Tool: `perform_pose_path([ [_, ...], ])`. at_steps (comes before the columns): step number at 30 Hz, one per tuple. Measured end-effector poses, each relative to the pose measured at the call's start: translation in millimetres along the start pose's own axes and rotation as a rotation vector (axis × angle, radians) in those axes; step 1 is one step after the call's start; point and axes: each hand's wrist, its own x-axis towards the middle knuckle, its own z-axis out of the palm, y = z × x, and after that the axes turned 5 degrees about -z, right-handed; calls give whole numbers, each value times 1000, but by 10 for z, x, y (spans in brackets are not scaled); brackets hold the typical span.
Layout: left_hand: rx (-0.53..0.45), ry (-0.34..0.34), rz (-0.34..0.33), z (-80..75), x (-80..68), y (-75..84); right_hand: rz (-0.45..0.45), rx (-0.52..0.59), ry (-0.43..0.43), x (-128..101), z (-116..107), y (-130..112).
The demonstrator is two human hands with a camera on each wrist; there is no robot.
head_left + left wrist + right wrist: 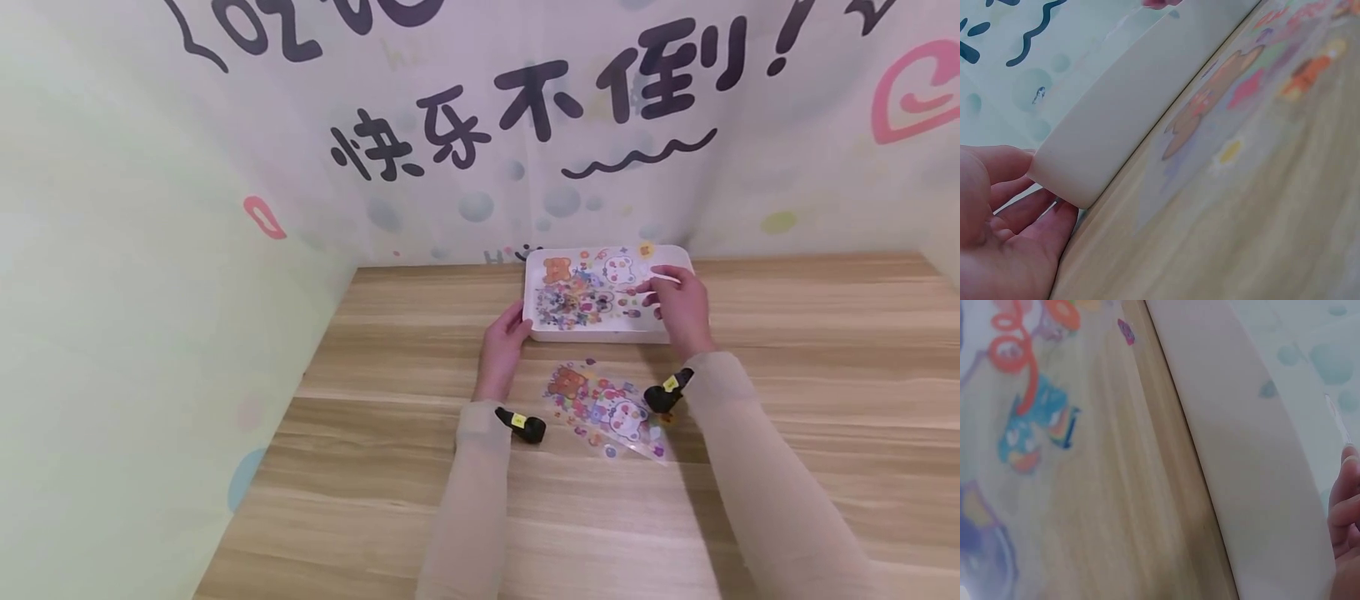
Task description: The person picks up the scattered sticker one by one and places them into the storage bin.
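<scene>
A shallow white tray (600,337) lies at the back of the table with stickers in it. My left hand (501,350) holds the tray's near left corner, thumb at the rim and fingers along the side (1016,219). Over the tray's right half, my right hand (684,312) pinches a small clear sticker (1336,415), mostly hidden by the fingers. Inside the tray are a brown bear sticker (557,269), a white animal sticker (619,269) and a cluster of small colourful stickers (570,304). Between my forearms lies a clear sheet of printed stickers (566,382).
The wood-grain table (390,367) meets a printed cloth backdrop (465,150) right behind the tray. A pale side wall (150,292) stands on the left. Each sleeve bears a black wrist camera, the left one (531,429) beside the clear sheet.
</scene>
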Motion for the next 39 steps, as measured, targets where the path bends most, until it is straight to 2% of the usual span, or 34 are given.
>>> perform_pose_path([
  [2, 7, -2, -3, -12, 7, 4, -7, -12, 9, 71, 17, 91],
  [5, 22, 0, -4, -30, 24, 12, 11, -14, 4, 92, 37, 67],
  [12, 24, -2, -22, -47, 35, 39, 77, -43, -30, -146, 59, -383],
  [15, 15, -8, -18, -42, 27, 41, 100, -55, -50, -191, 60, -465],
  [25, -2, -15, -3, -20, -1, 49, 141, -116, -59, -162, 49, -443],
  [32, -6, -19, -15, -11, -6, 31, 137, -121, -71, -189, 34, -444],
  [39, -9, -12, -21, 1, 2, 7, 133, -181, -94, -206, 34, -448],
])
